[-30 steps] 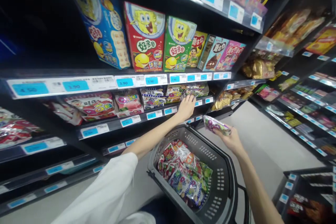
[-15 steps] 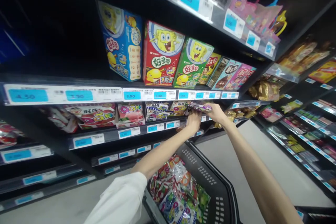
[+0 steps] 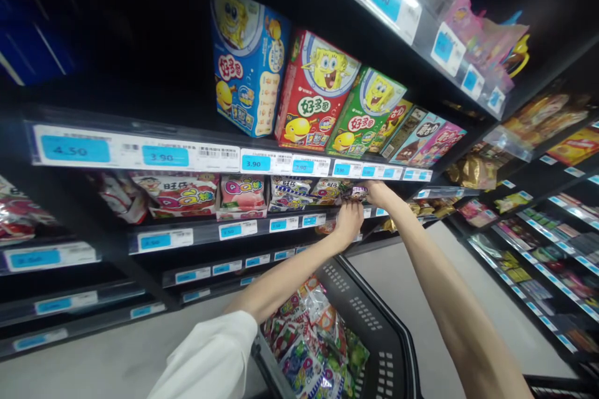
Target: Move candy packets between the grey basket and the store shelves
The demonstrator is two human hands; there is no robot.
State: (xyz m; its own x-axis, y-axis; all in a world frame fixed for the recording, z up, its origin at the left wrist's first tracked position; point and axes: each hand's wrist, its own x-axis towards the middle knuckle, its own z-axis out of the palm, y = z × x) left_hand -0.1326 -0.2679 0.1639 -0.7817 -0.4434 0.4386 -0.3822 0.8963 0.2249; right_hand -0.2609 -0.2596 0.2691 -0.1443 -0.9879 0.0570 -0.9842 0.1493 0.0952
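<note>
Both my hands are at the lower shelf, at the right end of a row of gummy candy packs. My left hand (image 3: 350,219) has its fingers curled up against the front of a dark purple gummy candy packet (image 3: 358,191). On the packet's right side my right hand (image 3: 380,194) is closed, its fingertips partly hidden under the shelf above. Just left of the packet stand a yellowish candy pack (image 3: 329,191) and a white and purple candy pack (image 3: 290,193). Below my forearms, a black shopping basket (image 3: 390,318) holds several colourful candy packets (image 3: 304,355).
Blue (image 3: 246,68), red (image 3: 318,87) and green (image 3: 367,112) snack boxes stand on the shelf above my hands. Price-tag rails (image 3: 140,153) edge the shelves. A pink candy box (image 3: 242,193) sits further left. Across the grey floor (image 3: 421,274) stands another stocked shelf (image 3: 538,262).
The candy packet and my right hand have gone deeper into the lower shelf, under the upper ledge. My left hand stays at its front. The view has shifted slightly left.
</note>
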